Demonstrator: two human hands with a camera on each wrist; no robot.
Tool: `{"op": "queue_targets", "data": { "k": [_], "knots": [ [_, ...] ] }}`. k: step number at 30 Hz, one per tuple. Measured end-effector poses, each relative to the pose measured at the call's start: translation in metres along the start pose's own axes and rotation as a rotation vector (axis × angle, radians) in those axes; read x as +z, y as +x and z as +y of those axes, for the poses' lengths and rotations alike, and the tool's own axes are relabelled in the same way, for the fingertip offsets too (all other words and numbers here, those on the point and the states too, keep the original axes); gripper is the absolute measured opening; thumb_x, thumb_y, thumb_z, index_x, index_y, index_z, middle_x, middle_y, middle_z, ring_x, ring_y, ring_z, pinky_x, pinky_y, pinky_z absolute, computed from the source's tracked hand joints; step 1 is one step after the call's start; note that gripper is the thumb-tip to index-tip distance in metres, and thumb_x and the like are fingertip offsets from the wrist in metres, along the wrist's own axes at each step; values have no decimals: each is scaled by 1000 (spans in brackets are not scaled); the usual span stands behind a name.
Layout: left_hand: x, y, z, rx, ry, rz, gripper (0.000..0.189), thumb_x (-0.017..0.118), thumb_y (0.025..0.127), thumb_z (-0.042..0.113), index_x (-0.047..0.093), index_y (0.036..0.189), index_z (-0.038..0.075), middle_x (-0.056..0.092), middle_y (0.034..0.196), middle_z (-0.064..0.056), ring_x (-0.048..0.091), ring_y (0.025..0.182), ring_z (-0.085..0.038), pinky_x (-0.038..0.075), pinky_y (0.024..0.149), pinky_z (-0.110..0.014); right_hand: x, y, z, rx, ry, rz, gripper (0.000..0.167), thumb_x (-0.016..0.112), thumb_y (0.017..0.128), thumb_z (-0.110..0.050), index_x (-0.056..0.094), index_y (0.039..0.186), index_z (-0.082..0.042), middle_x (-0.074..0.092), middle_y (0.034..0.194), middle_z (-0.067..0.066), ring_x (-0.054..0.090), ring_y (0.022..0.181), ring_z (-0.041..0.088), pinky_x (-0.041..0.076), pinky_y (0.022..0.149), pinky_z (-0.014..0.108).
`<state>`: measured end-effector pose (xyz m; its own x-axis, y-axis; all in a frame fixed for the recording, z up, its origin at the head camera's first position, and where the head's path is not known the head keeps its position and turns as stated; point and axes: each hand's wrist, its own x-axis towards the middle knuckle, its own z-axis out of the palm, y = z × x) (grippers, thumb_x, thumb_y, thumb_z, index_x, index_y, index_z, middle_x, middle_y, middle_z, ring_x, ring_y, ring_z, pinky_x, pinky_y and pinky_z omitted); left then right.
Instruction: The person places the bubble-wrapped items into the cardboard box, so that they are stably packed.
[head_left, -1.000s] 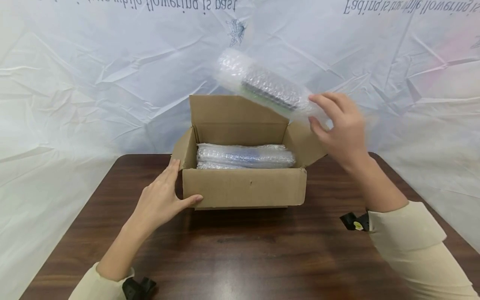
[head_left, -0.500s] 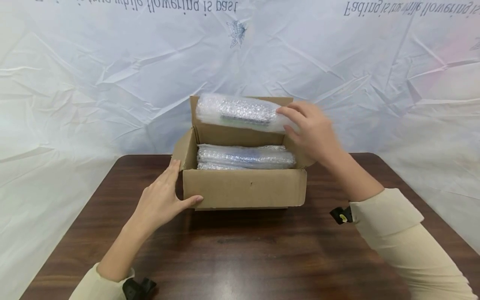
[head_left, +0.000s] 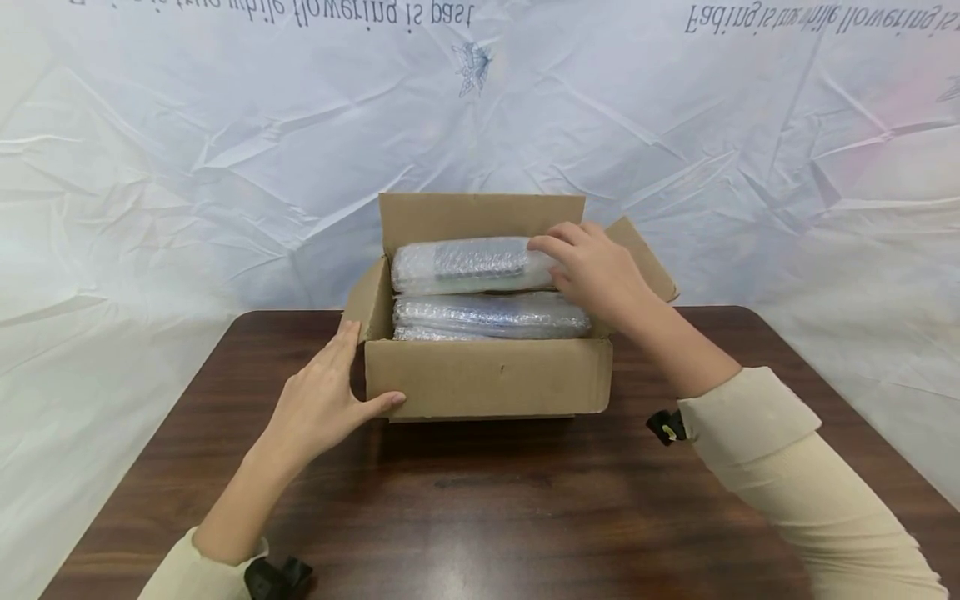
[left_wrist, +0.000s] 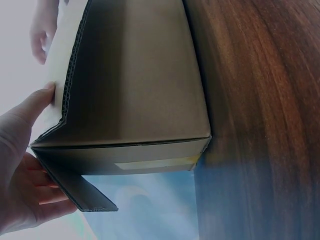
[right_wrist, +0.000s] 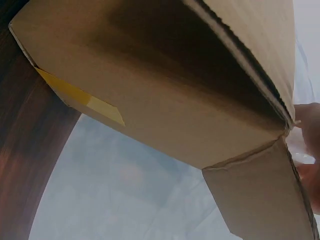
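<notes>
An open cardboard box (head_left: 487,377) stands on the table with its flaps spread. My left hand (head_left: 318,404) holds its near left corner, thumb on the front flap and fingers along the left flap. Inside the box lie bubble-wrapped packages (head_left: 491,315), one showing a blue patch. Behind them is another bubble-wrapped package (head_left: 468,265) with a dark band, sitting partly below the rim against the back wall. My right hand (head_left: 600,271) pinches this package's right end from above. In the right wrist view the box wall and flaps hide most of that hand.
The dark wooden table (head_left: 480,508) extends around the box. A whitish printed sheet (head_left: 225,167) hangs behind it. The right flap (head_left: 647,258) leans outward beside my right forearm, and the back flap (head_left: 480,215) stands upright.
My right hand has brought the bubble-wrapped package left and down, from above the box's right side into the back of the box. My left hand and the box have stayed put.
</notes>
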<state>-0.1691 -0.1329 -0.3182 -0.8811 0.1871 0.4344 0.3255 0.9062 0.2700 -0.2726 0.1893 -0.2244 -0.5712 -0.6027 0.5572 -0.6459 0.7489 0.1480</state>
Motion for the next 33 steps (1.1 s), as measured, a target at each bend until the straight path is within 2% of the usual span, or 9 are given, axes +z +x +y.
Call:
{"op": "queue_targets", "data": {
  "k": [6, 13, 16, 20, 23, 26, 30, 33],
  "knots": [
    [-1, -1, 0, -6, 0, -10, 105, 65, 74, 62, 26, 141, -9, 30, 143, -25, 34, 128, -38, 37, 92, -57, 5, 8, -3, 16, -36, -108, 39, 61, 83, 0, 63, 116, -19, 59, 115, 5, 53, 101, 31, 51, 65, 43],
    [-1, -1, 0, -11, 0, -11, 105, 65, 74, 62, 26, 141, -9, 31, 143, -25, 34, 128, -38, 37, 92, -57, 14, 21, -4, 89, -51, -272, 41, 50, 88, 5, 63, 118, -20, 60, 112, 6, 56, 96, 32, 50, 66, 46],
    [-1, -1, 1, -12, 0, -12, 105, 64, 74, 63, 26, 141, -9, 31, 143, -25, 34, 128, -38, 37, 92, -57, 16, 26, -5, 111, -40, -343, 45, 47, 87, 10, 64, 116, -21, 60, 109, 6, 57, 96, 32, 50, 66, 49],
    [-2, -1, 1, -11, -3, -7, 105, 65, 73, 62, 26, 141, -9, 30, 144, -25, 34, 128, -38, 37, 92, -58, 19, 32, -7, 100, -36, -383, 50, 44, 82, 16, 66, 110, -19, 60, 105, 8, 58, 94, 35, 50, 65, 50],
    [-2, 0, 1, -12, -4, -8, 105, 65, 74, 62, 26, 141, -9, 29, 144, -25, 34, 128, -38, 36, 92, -58, 21, 35, -9, 86, -40, -408, 49, 44, 83, 16, 66, 111, -17, 59, 104, 11, 57, 94, 37, 50, 69, 50],
    [-3, 0, 1, -17, 0, -16, 106, 64, 73, 64, 26, 141, -8, 29, 144, -24, 33, 129, -38, 36, 92, -58, 21, 35, -11, 89, -75, -454, 47, 45, 87, 13, 62, 118, -18, 56, 113, 14, 53, 101, 38, 49, 73, 50],
    [-5, 1, 1, -7, 17, -33, 108, 60, 74, 67, 24, 142, -9, 27, 145, -25, 30, 130, -38, 34, 96, -56, 15, 30, -11, 131, -109, -527, 48, 43, 93, 6, 49, 134, -18, 43, 134, 16, 41, 118, 39, 43, 84, 54],
    [-8, 0, 0, 18, 30, -43, 108, 58, 76, 67, 21, 142, -9, 23, 146, -26, 23, 134, -37, 27, 102, -53, 6, 20, -10, 149, -84, -491, 48, 44, 94, -1, 41, 139, -16, 37, 140, 15, 34, 124, 39, 37, 90, 57]
  ]
}}
